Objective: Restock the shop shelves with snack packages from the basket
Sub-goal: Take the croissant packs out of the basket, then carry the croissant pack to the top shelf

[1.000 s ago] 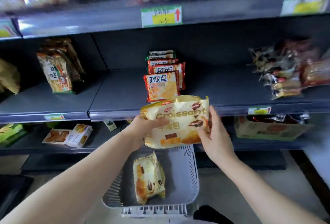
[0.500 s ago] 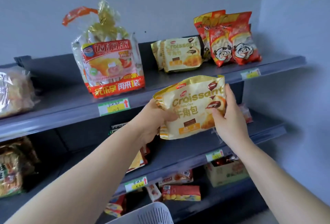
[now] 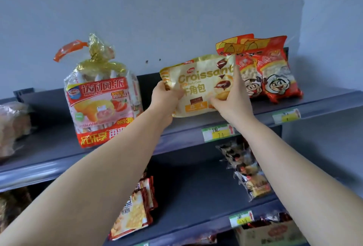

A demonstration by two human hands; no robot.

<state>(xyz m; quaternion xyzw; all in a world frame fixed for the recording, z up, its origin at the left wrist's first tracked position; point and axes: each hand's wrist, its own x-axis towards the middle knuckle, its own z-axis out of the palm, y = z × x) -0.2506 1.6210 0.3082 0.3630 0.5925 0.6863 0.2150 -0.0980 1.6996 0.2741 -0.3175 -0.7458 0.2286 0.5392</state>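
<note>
1. Croissant package (image 3: 198,86) is being held upright at the top shelf (image 3: 318,100), its printed face pointing toward the camera and its top edge tilting up a little to the right.
2. The left hand (image 3: 167,98) is gripping the package's left edge, with the thumb lying across the front and the fingers curling behind.
3. The right hand (image 3: 233,102) is gripping the lower right part of the package, with its fingers reaching up along the right edge.
4. The package's bottom edge is hanging level with the shelf board; whether it is touching the board is not showing clearly.
5. Red snack bags (image 3: 271,73) are standing on the same shelf just right of the package, their left side partly hiding behind its top right corner.
6. A large pie bag (image 3: 102,98), tied off with gold film at the top, is standing on that shelf to the left, apart from the package.
7. A price tag (image 3: 217,132) is sitting on the shelf's front rail just below the right wrist.
8. On the middle shelf (image 3: 196,196), cracker packets (image 3: 133,212) are leaning under the left forearm, and wrapped pastries (image 3: 245,171) are piling up at the right.
9. A cardboard box (image 3: 271,234) is showing at the bottom right, below that shelf.
</note>
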